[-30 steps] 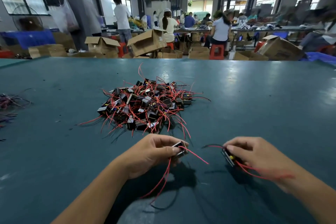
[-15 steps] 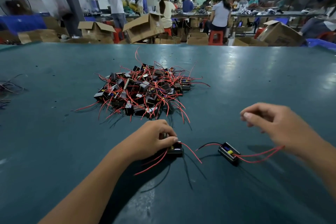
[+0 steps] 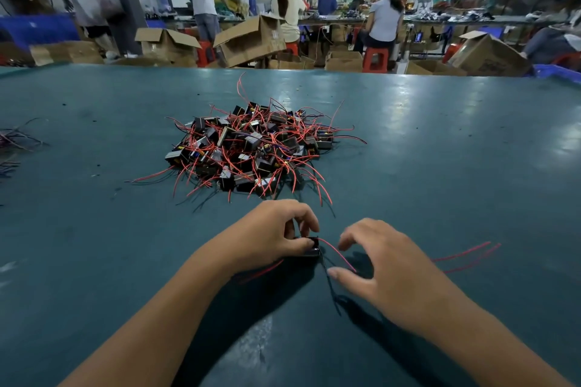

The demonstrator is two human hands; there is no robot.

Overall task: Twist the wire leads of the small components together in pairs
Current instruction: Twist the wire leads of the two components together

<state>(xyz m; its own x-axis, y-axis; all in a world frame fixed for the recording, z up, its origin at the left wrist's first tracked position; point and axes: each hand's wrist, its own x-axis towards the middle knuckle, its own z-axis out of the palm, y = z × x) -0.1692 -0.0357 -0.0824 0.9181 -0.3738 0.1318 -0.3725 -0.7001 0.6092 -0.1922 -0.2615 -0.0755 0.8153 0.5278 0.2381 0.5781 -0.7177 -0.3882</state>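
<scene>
left hand (image 3: pixel 270 236): mine, pinching a small black boxy component (image 3: pixel 311 247) down on the teal table (image 3: pixel 94 229), fingers curled over it.
right hand (image 3: pixel 386 264): holding nothing, fingers spread loose, thumb tip just reaching the thin red wire lead (image 3: pixel 338 253).
key relation: that lead runs out of the component toward my right hand, slanting back toward me, so the right is the nearer one to pinch it.
second piece: more red leads (image 3: pixel 465 256) stick out past my right hand; its body is hidden, I think.
pile (image 3: pixel 251 148): heap of black components with red wires, just beyond my left knuckles.
room: open table right of my right hand and near me, edges well off.
</scene>
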